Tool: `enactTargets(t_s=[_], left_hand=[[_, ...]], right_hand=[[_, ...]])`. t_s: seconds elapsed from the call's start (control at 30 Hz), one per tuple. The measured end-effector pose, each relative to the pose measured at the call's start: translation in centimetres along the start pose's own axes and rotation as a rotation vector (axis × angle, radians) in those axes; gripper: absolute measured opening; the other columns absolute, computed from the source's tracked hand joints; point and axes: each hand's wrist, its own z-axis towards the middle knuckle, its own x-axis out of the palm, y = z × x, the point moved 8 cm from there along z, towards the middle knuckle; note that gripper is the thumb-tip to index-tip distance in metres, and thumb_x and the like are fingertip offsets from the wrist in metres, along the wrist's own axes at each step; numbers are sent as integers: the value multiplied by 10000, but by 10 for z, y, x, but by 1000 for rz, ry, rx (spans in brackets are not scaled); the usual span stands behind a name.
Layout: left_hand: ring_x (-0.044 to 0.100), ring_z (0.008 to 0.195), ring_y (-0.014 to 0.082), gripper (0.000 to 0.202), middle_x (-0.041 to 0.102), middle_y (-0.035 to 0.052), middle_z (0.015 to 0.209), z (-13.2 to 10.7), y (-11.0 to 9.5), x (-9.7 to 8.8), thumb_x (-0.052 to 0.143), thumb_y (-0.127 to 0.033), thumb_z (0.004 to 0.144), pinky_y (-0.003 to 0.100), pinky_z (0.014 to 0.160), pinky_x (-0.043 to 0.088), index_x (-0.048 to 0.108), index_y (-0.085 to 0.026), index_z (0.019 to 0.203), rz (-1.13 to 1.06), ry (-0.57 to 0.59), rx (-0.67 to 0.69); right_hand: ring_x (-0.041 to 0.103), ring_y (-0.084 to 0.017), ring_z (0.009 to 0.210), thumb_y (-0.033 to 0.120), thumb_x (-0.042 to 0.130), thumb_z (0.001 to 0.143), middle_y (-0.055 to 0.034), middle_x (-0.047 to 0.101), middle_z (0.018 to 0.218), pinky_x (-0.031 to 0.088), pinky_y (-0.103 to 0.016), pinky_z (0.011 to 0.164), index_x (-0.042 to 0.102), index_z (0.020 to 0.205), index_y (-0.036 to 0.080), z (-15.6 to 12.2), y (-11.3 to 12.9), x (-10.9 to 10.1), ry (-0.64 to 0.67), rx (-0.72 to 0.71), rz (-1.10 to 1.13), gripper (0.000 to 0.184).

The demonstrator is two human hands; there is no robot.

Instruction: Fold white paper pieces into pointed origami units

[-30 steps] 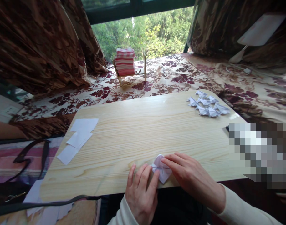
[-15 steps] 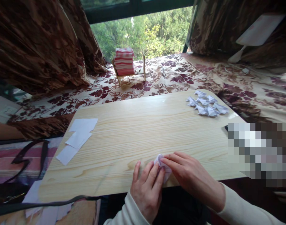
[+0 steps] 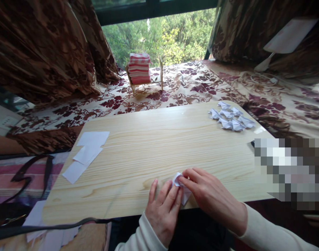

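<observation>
Folded paper piece [image 3: 178, 181] lies at the near edge of the wooden tabletop [image 3: 162, 146], at about 6 o'clock from the middle of the board, between my two hands.

Head view: my left hand [image 3: 163, 212] has its fingers [image 3: 172, 195] stretched out flat, pressing down on the piece's left side rather than gripping it. My right hand [image 3: 214, 198] has its fingertips pinched together on the top flap. I judge that I am in the middle of setting a crease. The next move calls for firm, even pressure along the fold while the flat hand stops the paper sliding off the edge.

The white tip that shows points toward about 11 o'clock, and the long axis seems to run from 11 to 5 o'clock (much of it is hidden under my fingers). A pile of finished folded pieces [image 3: 230, 118] sits at 2 o'clock, and loose paper slips [image 3: 87, 153] at 9 o'clock.
</observation>
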Motion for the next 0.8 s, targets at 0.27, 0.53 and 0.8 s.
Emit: enactTargets(t_s=[0.27,0.53,0.8], left_hand=[[494,1144,235,312,636,82,1142,1,-2,-4,380,-95,891,501,1066,207,590,-93,1122,17,-12,7],[503,1135,218,296,646,81,1123,1,-4,-1,387,-99,889,475,1070,224,605,-101,1089,41,-6,-1],[521,1123,233,232,658,90,1098,-1,-3,-9,481,-93,848,508,1045,262,624,-111,1030,6,-49,2]], right_hand=[[534,-194,820,76,598,779,-47,581,900,472,-338,721,585,982,162,-1,0,1,-17,-6,7,220],[535,-190,806,71,579,786,-44,578,884,478,-332,708,587,976,172,1,0,1,0,2,16,214],[514,-202,863,89,591,785,-67,565,961,463,-340,752,569,1038,161,-4,1,5,15,-16,-49,264]])
